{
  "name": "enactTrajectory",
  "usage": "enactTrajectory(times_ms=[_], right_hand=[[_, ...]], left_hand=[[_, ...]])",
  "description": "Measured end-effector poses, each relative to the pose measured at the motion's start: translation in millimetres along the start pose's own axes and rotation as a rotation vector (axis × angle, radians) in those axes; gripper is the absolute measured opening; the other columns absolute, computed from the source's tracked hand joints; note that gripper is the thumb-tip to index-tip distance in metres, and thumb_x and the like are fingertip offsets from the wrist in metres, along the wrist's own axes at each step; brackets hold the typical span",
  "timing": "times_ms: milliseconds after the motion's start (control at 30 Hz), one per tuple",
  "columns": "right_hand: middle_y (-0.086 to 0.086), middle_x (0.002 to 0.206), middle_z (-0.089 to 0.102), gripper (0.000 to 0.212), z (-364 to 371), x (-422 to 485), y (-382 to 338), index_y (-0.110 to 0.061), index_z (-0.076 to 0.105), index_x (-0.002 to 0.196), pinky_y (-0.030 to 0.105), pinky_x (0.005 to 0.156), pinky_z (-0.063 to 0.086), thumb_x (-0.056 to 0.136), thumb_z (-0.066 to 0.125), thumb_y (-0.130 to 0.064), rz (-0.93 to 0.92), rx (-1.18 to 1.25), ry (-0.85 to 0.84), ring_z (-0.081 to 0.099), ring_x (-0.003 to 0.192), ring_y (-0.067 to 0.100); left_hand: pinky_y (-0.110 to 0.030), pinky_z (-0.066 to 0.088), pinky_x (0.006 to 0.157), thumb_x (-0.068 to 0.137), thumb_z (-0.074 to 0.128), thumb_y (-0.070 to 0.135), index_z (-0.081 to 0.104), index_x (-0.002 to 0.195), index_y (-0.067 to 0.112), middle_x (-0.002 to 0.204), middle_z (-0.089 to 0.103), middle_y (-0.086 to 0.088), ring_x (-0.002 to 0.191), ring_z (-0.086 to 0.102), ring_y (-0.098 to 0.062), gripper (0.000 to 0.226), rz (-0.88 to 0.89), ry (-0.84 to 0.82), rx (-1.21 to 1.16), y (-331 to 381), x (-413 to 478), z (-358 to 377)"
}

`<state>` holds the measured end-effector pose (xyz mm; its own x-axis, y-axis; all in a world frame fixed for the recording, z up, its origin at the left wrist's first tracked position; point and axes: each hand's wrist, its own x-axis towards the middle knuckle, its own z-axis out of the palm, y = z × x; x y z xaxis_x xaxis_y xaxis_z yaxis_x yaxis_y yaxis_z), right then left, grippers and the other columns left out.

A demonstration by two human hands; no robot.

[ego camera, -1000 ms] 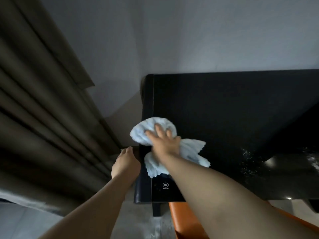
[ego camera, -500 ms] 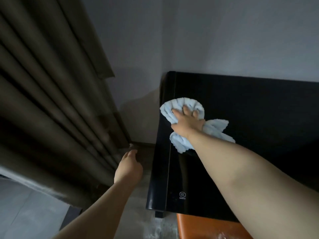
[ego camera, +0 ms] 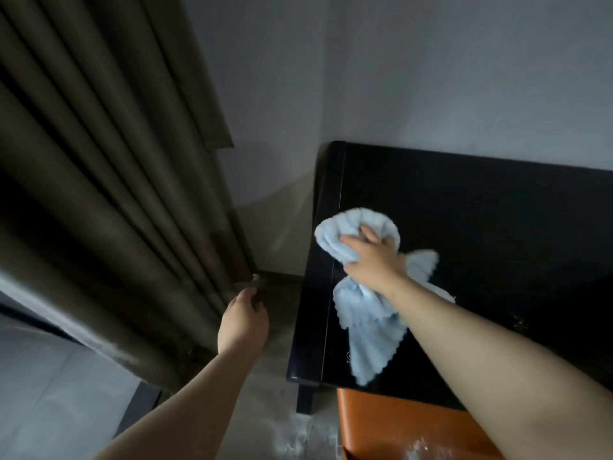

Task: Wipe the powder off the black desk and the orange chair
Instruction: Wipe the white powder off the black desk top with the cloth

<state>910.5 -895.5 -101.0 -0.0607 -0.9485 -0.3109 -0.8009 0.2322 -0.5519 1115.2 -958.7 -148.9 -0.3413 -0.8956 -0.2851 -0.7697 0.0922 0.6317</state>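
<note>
The black desk [ego camera: 481, 210] stands against the wall, its left end near me. A light blue cloth [ego camera: 368, 313] lies bunched on that left part, one tail trailing toward the front edge. My right hand [ego camera: 371, 260] grips the cloth's bunched top, fingers curled into it, and holds it against the desk. A few white powder specks [ego camera: 519, 322] show on the desk just right of my forearm. The orange chair [ego camera: 398, 426] sits below the front edge, with white powder [ego camera: 419, 448] on its seat. My left hand [ego camera: 242, 322] hangs off the desk's left side, fingers loosely curled, holding nothing.
Brown curtains [ego camera: 99, 194] hang at the left, reaching the floor close to my left hand. A grey wall [ego camera: 431, 78] backs the desk. White powder [ego camera: 295, 436] lies on the floor by the desk's front left leg [ego camera: 305, 398].
My right hand has slid the cloth along the desk's left part, away from the front edge; the cloth has stretched out, its tail now trailing toward the front edge. My left hand stayed beside the desk.
</note>
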Motion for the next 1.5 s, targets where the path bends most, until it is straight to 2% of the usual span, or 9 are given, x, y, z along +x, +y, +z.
enactTrajectory(times_ms=[67,200,367,433,567,800,1033,1267,1500], right_hand=[[-0.005,0.148,0.024,0.055,35,-19,3,-0.041,0.036,0.136,0.037,0.086,0.038,0.084,0.051,-0.035,0.515,-0.273,0.24,0.029,0.129,0.031],[-0.004,0.127,0.048,0.034,96,-52,-35,-0.033,0.059,0.11,0.034,0.092,0.042,0.076,0.058,-0.029,0.127,-0.118,0.223,0.044,0.119,0.025],[-0.02,0.07,0.063,0.025,40,-73,-44,-0.046,0.063,0.071,0.019,0.065,0.047,0.053,0.052,-0.033,0.229,0.536,0.267,0.059,0.074,0.0],[-0.017,0.092,0.063,0.033,28,-65,-32,-0.053,0.058,0.087,0.029,0.069,0.048,0.059,0.049,-0.038,0.34,0.434,0.464,0.059,0.088,0.01],[-0.004,0.148,0.019,0.053,78,-61,-32,-0.048,0.031,0.132,0.048,0.095,0.038,0.083,0.05,-0.043,0.515,-0.149,0.346,0.027,0.129,0.034],[-0.002,0.12,0.06,0.031,111,-80,-72,-0.02,0.066,0.109,0.027,0.089,0.045,0.079,0.063,-0.022,0.119,0.222,0.197,0.053,0.114,0.015],[-0.007,0.124,0.043,0.037,29,-64,-52,-0.025,0.056,0.118,0.029,0.073,0.045,0.082,0.061,-0.024,0.35,0.278,0.904,0.05,0.107,0.017],[0.008,0.153,0.004,0.055,27,22,-31,-0.028,0.031,0.139,0.039,0.097,0.043,0.09,0.055,-0.032,0.416,-0.056,0.709,0.03,0.126,0.035],[0.01,0.157,-0.011,0.071,26,71,42,-0.036,0.007,0.146,0.07,0.104,-0.002,0.087,0.033,-0.066,0.645,-0.23,0.488,0.002,0.14,0.044]], left_hand=[[-0.032,0.04,0.092,0.094,0.044,0.016,0.049,0.132,0.015,0.13,0.056,-0.012,0.118,0.051,-0.031,0.039,0.014,0.009,-0.023,1,-7,0],[-0.031,0.039,0.092,0.096,0.042,0.021,0.051,0.131,0.013,0.13,0.056,-0.014,0.119,0.05,-0.032,0.036,0.048,0.052,-0.063,6,-16,0],[-0.03,0.037,0.084,0.097,0.041,0.025,0.056,0.122,0.012,0.124,0.059,-0.015,0.115,0.052,-0.033,0.032,0.007,0.118,-0.19,23,-18,1],[-0.029,0.036,0.082,0.097,0.04,0.029,0.056,0.121,0.014,0.121,0.06,-0.012,0.111,0.053,-0.031,0.032,0.003,0.117,-0.222,30,-17,3],[-0.032,0.039,0.087,0.097,0.041,0.029,0.055,0.122,0.014,0.121,0.059,-0.014,0.112,0.052,-0.033,0.033,0.029,0.088,-0.201,41,-13,8],[-0.033,0.04,0.087,0.097,0.042,0.029,0.055,0.122,0.011,0.121,0.059,-0.019,0.112,0.052,-0.037,0.033,0.062,0.125,-0.173,49,-6,0],[-0.034,0.041,0.088,0.097,0.04,0.027,0.053,0.126,0.014,0.123,0.058,-0.016,0.113,0.052,-0.035,0.035,0.001,0.144,-0.165,46,2,-3],[-0.029,0.04,0.086,0.09,0.041,0.015,0.042,0.137,0.02,0.139,0.046,-0.006,0.118,0.05,-0.026,0.048,0.033,0.007,-0.071,61,15,15],[-0.029,0.04,0.078,0.09,0.044,0.02,0.045,0.133,0.018,0.137,0.046,-0.006,0.115,0.051,-0.025,0.043,0.094,-0.057,-0.1,101,35,39]])
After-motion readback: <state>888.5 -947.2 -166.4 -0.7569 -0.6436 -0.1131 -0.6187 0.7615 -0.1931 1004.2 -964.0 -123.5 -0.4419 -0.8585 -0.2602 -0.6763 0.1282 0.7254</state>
